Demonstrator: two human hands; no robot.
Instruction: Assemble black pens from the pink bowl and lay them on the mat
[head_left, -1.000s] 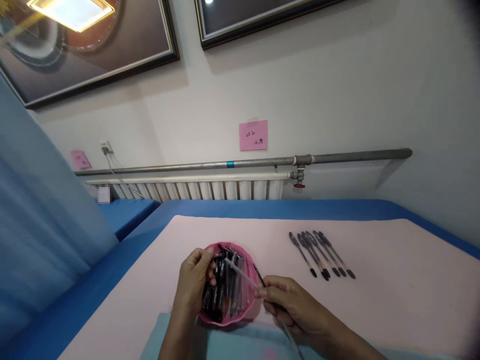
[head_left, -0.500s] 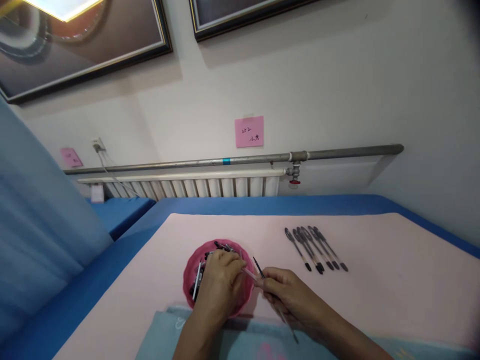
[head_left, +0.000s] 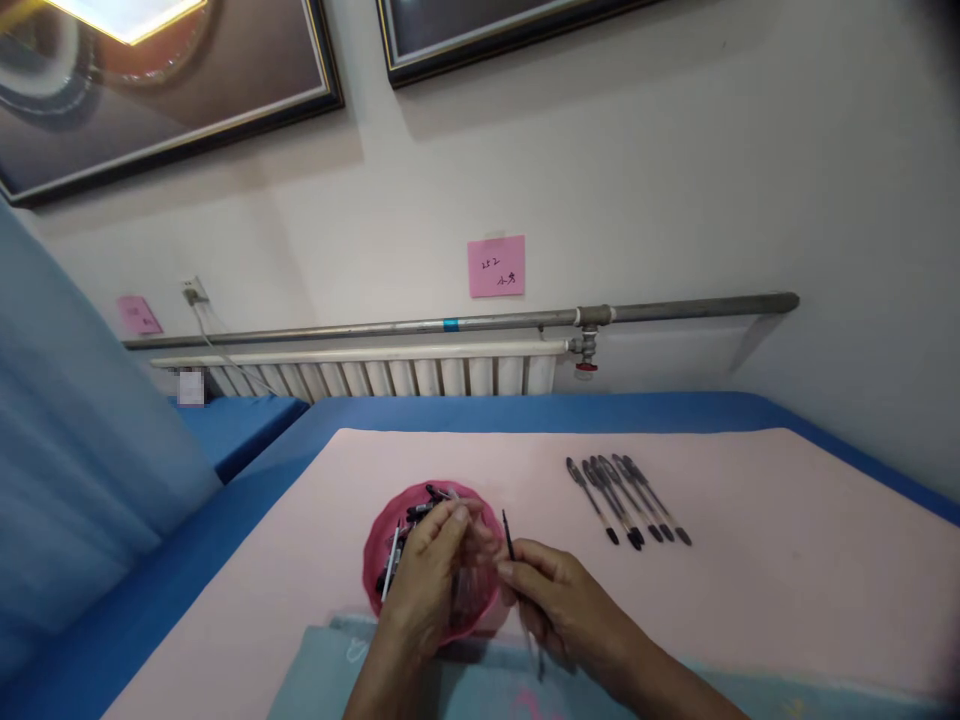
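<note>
My right hand (head_left: 559, 600) is closed around a slim pen (head_left: 508, 535), whose dark pointed tip rises above the thumb. The pen's lower end shows blurred beneath the hand. My left hand (head_left: 435, 570) is over a pink scalloped bowl (head_left: 370, 560), its fingertips close to the right hand's. Those left fingers are smeared by motion, so whether they grip anything does not show. Inside the bowl lie black pen parts (head_left: 420, 510) and a white stick-like piece (head_left: 391, 562). Clear pieces show under the left hand, too blurred to name.
Several capped pens (head_left: 626, 500) lie side by side on the pink sheet (head_left: 750, 560), right of the bowl. A light blue cloth (head_left: 322, 660) lies along the near edge. A blue curtain (head_left: 82, 480) hangs at left; a radiator (head_left: 427, 376) runs along the wall.
The pale thin piece that stretched between my hands no longer shows there. My left fingers have turned and blurred over the bowl. The pen in my right hand stands more upright.
</note>
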